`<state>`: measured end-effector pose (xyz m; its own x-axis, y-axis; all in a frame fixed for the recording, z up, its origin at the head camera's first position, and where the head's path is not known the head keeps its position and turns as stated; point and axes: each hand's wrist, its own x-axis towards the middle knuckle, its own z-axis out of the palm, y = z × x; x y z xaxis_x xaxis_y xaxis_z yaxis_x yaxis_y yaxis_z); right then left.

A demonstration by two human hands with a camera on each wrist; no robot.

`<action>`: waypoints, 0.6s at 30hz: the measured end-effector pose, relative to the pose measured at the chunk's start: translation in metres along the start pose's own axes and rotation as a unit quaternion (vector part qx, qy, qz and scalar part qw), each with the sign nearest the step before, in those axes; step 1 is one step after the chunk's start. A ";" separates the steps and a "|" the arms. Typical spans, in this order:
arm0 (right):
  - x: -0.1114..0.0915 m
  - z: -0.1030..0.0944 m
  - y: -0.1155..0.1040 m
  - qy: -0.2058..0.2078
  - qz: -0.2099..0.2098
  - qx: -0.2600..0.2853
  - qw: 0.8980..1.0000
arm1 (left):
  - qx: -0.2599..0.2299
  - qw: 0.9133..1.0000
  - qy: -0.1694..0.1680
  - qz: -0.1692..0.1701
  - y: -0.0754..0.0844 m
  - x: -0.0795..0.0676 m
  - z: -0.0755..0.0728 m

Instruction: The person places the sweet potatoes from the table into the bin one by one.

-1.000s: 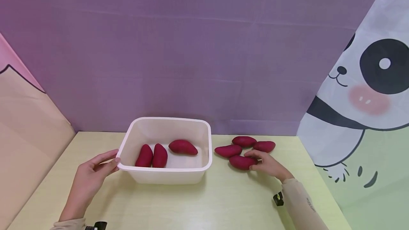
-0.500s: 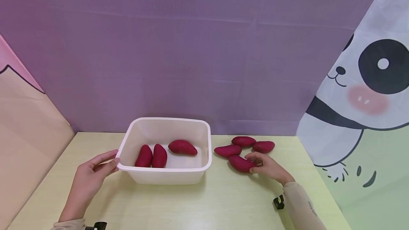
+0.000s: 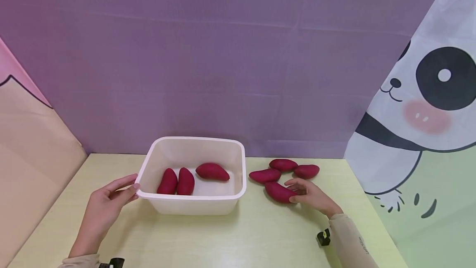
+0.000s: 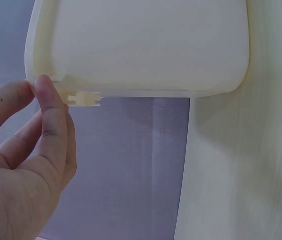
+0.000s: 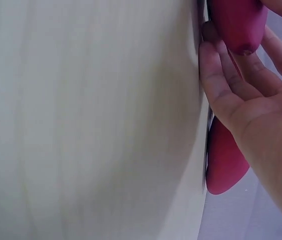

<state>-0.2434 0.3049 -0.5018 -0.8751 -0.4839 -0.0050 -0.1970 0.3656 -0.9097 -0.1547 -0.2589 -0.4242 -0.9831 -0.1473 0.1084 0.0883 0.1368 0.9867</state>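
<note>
At the left of the head view my left hand (image 3: 108, 210) pinches the left rim of a white plastic tub (image 3: 193, 205); the left wrist view shows thumb and fingers on that rim (image 4: 145, 93). Three dark red sweet potatoes, one of them lying apart (image 3: 213, 171), are inside the tub. To the tub's right, my right hand (image 3: 312, 197) grips the right end of the nearest loose sweet potato (image 3: 278, 192), thumb on the near side and fingers beyond. In the right wrist view the fingers curl beside this sweet potato (image 5: 239, 25), partly out of frame.
Three more sweet potatoes lie just behind the gripped one: a left one (image 3: 265, 175), a back one (image 3: 283, 165) and a right one (image 3: 306, 171). A purple backdrop (image 3: 223, 61) rises behind the pale table (image 3: 223, 239), with printed cloth at both sides.
The sweet potato at my right hand has turned a little, its right end coming nearer to me, and has shifted slightly left. My left hand and the tub stay put.
</note>
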 end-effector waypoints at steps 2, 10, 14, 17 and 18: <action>0.000 0.000 0.000 0.003 0.000 0.000 1.000 | 0.008 1.000 -0.001 -0.001 0.001 0.000 0.000; 0.002 -0.001 -0.011 0.016 0.000 0.013 1.000 | 0.040 0.999 -0.005 -0.004 0.001 -0.001 -0.002; 0.005 -0.004 -0.029 0.029 -0.006 0.011 1.000 | 0.025 1.000 -0.005 0.001 0.001 -0.001 -0.001; 0.010 -0.007 -0.044 0.040 -0.007 0.004 0.999 | 0.007 1.000 -0.006 0.004 0.002 -0.002 0.000; 0.012 -0.009 -0.048 0.042 -0.008 -0.001 0.999 | 0.006 1.000 -0.006 0.005 0.002 -0.003 0.000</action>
<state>-0.2482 0.2888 -0.4547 -0.9062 -0.4206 0.0439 -0.2111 0.3599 -0.9088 -0.1518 -0.2584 -0.4228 -0.9842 -0.1341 0.1158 0.0954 0.1495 0.9841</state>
